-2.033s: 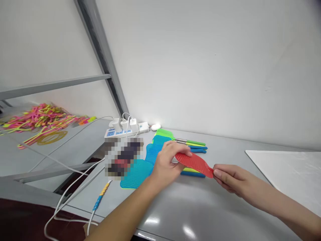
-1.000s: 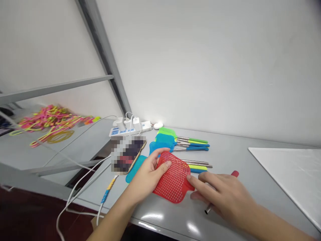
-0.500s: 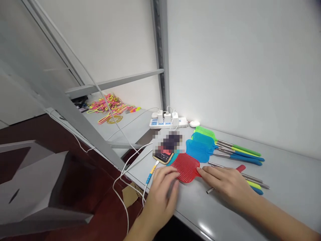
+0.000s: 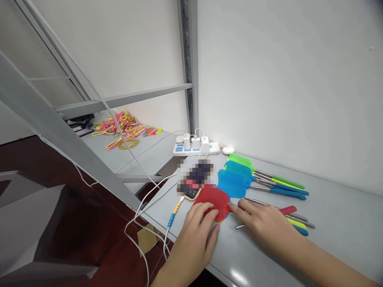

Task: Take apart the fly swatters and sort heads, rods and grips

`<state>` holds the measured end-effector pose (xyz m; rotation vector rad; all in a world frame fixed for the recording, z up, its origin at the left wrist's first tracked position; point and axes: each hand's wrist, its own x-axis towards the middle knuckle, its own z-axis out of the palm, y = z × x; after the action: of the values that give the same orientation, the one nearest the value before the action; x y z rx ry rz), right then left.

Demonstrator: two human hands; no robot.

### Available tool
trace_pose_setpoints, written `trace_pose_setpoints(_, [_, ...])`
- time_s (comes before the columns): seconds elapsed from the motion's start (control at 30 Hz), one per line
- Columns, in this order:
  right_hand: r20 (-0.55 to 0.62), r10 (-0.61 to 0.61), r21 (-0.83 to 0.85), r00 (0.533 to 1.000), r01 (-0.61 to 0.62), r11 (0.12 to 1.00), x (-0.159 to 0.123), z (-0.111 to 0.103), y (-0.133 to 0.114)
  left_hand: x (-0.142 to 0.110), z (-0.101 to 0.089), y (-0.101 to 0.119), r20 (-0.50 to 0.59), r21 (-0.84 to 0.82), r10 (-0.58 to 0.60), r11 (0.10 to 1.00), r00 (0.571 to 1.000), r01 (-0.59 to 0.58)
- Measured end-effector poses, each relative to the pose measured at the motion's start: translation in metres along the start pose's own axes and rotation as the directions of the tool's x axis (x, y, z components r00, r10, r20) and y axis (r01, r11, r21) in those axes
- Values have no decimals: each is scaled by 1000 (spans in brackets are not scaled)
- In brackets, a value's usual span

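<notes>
L hand (image 4: 196, 235) comes up from bottom edge, palm down, fingers loosely bent & slightly apart; fingertips rest on near part of red swatter head (image 4: 214, 201). Thumb stands clear of it, so no pinch; hand part-open, nothing gripped.

R hand (image 4: 263, 223) enters from lower R, forearm slanting up-left, back of hand up. Index reaches fwd, tip at neck of red head. Other fingers fold under, mostly hidden. Rod w/ red grip (image 4: 289, 209) runs beneath R hand: grip end shows past the knuckles, bare metal end below the index. Can't tell if fingers close on it or just lie over it.

Red head lies flat on desk (image 4: 335, 235), just R of phone (image 4: 193, 194), near corner under L fingers. Thin yellow & blue edges peek out below it; rest of what's underneath is covered. Blue swatters (image 4: 233, 184) fan out behind, handles to R. Yellow grip (image 4: 297, 223) partly blocked by R hand. Phone's upper part pixelated, unreadable. Both forearms cut off by frame.
</notes>
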<state>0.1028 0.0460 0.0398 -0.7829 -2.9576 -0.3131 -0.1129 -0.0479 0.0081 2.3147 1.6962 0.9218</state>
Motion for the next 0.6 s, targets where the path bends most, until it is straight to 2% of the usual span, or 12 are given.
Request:
trace_pose_setpoints(0.17, [97,230,92,968,-239,967,7,-9,0,11,2,2,34,109,8,994,999,-11])
trace_pose_setpoints(0.23, [126,281,107,951,-295,950,11,-7,-1,16,2,3,44,157,1,988,999,-8])
trace_pose_setpoints(0.43, [154,295,100,943,-312,945,23,-2,-11,26,1,3,57,240,-60,970,997,45])
trace_pose_setpoints(0.6, [189,289,84,939,-309,947,26,-7,-17,28,-2,0,71,235,-55,971,996,37])
